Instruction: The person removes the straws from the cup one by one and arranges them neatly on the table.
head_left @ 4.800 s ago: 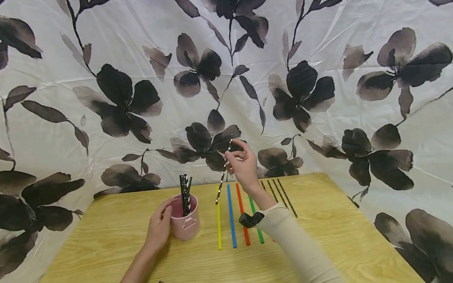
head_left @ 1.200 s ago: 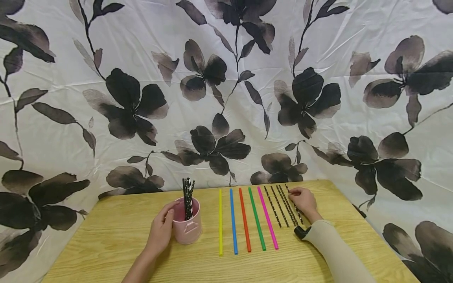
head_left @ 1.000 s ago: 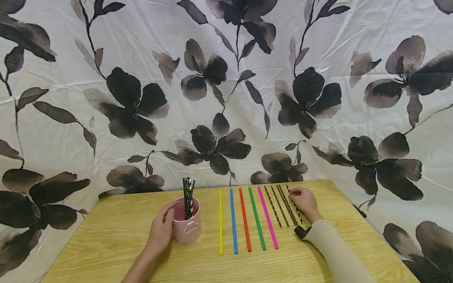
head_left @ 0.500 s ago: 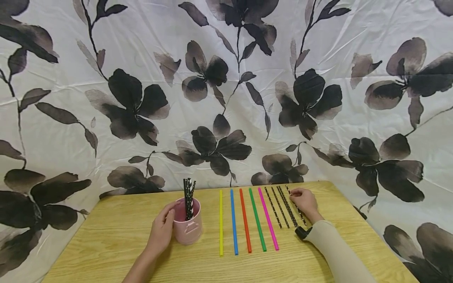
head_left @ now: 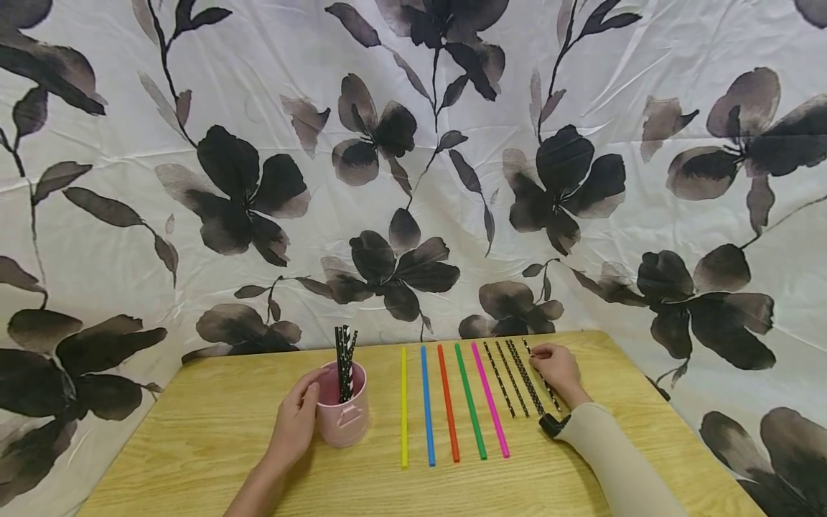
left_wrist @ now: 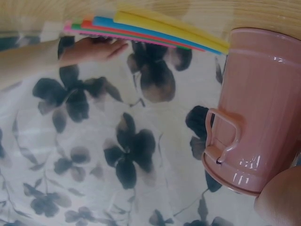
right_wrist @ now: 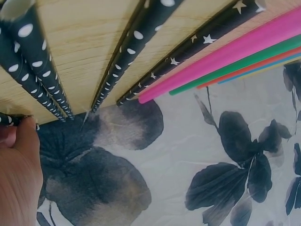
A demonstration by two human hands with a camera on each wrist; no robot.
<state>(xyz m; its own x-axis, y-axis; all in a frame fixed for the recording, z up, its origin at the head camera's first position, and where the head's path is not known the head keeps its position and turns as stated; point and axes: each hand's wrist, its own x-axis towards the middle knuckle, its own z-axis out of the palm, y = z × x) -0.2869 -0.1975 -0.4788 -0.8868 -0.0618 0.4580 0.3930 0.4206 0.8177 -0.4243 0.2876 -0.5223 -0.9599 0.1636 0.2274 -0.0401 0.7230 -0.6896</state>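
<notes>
My left hand holds the left side of a pink metal bucket, fingers at the rim. Several black-and-white patterned straws stand upright inside it. At the right end of a row, my right hand pinches a black straw with white dots lying on the table. Just left of it lie two dotted straws side by side, then another dotted straw and a star-printed straw. In the left wrist view the bucket shows its small handle; most of the left hand is out of that view.
Between bucket and black straws lie single yellow, blue, red, green and magenta straws, roughly parallel. A floral cloth hangs behind the wooden table.
Earlier my right hand held a dotted straw raised near the bucket; it has since come down at the row's right end. Lately the straw's near end shifted slightly right. My left hand stayed put.
</notes>
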